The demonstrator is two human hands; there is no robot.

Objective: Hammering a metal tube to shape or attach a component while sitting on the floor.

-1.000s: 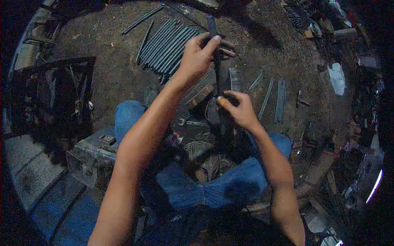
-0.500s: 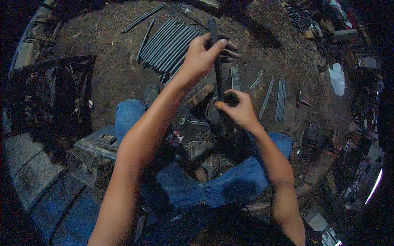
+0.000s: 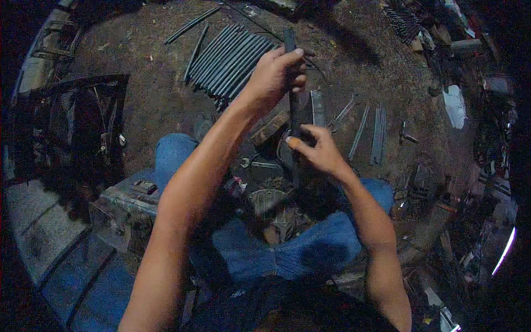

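Upper centre-left, the rod pile (image 3: 229, 61) lies on the dirt. The left hand (image 3: 274, 77) has slid a little higher up the upright bar (image 3: 291, 110), fist clamped on its upper part. Right of it, the right hand (image 3: 318, 149) pinches the bar lower down; flat strips (image 3: 378, 135) lie beyond.

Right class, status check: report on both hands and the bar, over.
Left hand gripping upper part of dark metal bar. Right hand closed on it lower down. Bar roughly upright above the knees. Bundle of rods on dirt beyond, apart.
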